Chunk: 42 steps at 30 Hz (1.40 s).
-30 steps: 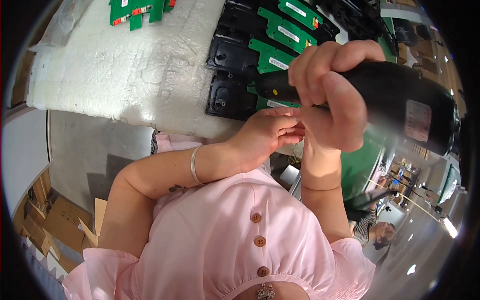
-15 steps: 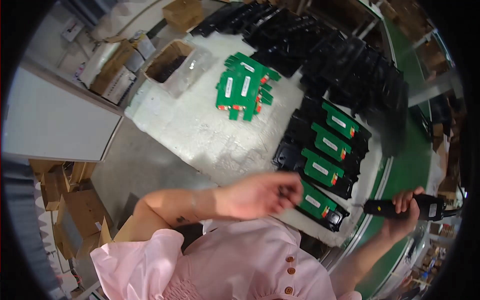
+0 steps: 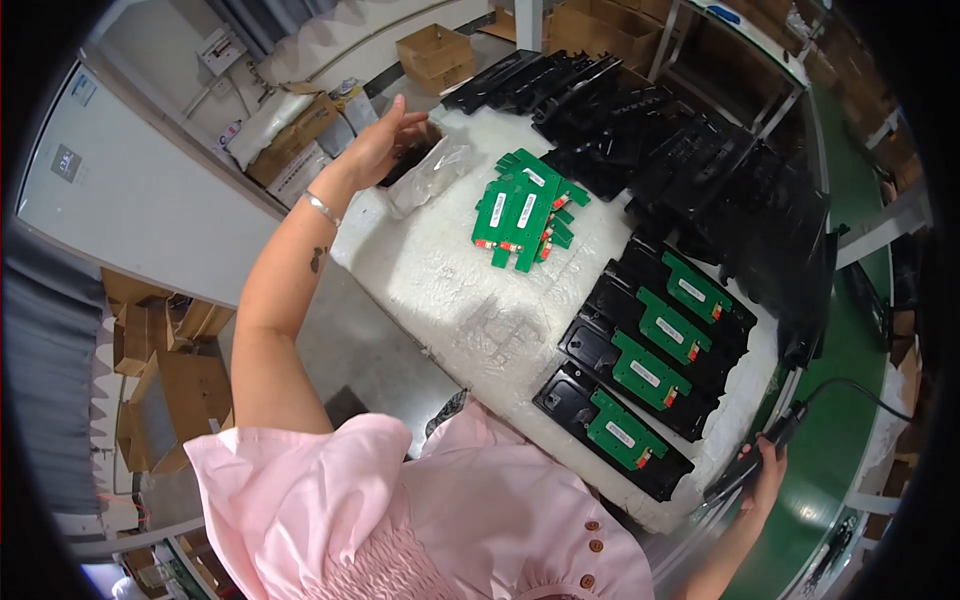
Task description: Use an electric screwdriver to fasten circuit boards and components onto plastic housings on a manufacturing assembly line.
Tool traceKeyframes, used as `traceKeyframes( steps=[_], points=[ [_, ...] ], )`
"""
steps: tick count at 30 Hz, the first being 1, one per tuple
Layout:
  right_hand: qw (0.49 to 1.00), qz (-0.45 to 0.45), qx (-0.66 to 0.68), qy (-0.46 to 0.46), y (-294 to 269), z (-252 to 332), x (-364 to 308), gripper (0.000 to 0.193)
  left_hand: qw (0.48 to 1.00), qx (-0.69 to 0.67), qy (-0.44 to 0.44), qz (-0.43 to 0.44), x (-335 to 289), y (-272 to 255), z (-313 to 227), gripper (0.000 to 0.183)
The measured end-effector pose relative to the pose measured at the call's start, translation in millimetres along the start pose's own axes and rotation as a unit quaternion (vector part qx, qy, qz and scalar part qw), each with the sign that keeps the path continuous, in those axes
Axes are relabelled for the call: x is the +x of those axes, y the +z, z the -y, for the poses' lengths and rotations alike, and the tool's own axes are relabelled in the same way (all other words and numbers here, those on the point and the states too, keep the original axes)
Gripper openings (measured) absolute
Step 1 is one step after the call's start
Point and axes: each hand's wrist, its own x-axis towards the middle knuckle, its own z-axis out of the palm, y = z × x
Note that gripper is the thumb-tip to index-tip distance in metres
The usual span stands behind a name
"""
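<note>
Black corded tool (image 3: 786, 428) sits in the right hand (image 3: 766, 474), fingers clamped round it, beside the white-padded table (image 3: 440, 290); the left hand (image 3: 382, 145), fingers apart, is at the plastic-wrapped box (image 3: 430, 180).

Saw a pale wall (image 3: 160, 50) beyond the left hand (image 3: 378, 148), fitted with a white box (image 3: 220, 50), and grey drapery (image 3: 265, 22) farther out. Found a white panel (image 3: 130, 190) left of that hand, with a grey curtain (image 3: 50, 370) nearer the body on the same side. Noticed an open carton (image 3: 435, 60) past the hand, more cardboard boxes (image 3: 180, 400) back from it, and grey floor (image 3: 385, 350) between those and a white-covered table (image 3: 440, 290) reaching toward the right hand (image 3: 765, 472). Made out a green surface (image 3: 815, 490) right of the latter, unclear whether floor or bench, and a metal-framed table (image 3: 768, 48) well beyond. Caught bright light on the white covering.
</note>
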Motion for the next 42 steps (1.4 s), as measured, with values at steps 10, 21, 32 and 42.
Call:
traceKeyframes(
  steps=[10,21,32,42],
  points=[
    [0.966,-0.039,-0.181,-0.18,5.8,-43.3,-5.9,0.065,0.958,0.138,0.241,-0.075,-21.5,51.8,16.3,0.034],
    [0.848,-0.124,-0.409,-0.313,11.1,-13.0,-49.2,0.055,0.617,0.426,0.461,0.475,-177.8,258.3,55.0,0.054],
    [0.756,0.21,-0.37,-0.498,63.8,15.4,-90.6,0.056,0.567,0.402,0.562,0.448,-172.4,258.7,27.8,0.044],
    [0.742,0.2,-0.389,-0.508,103.5,-6.0,-45.2,0.071,0.677,0.425,0.499,0.335,-138.3,269.8,15.0,0.032]
  ],
)
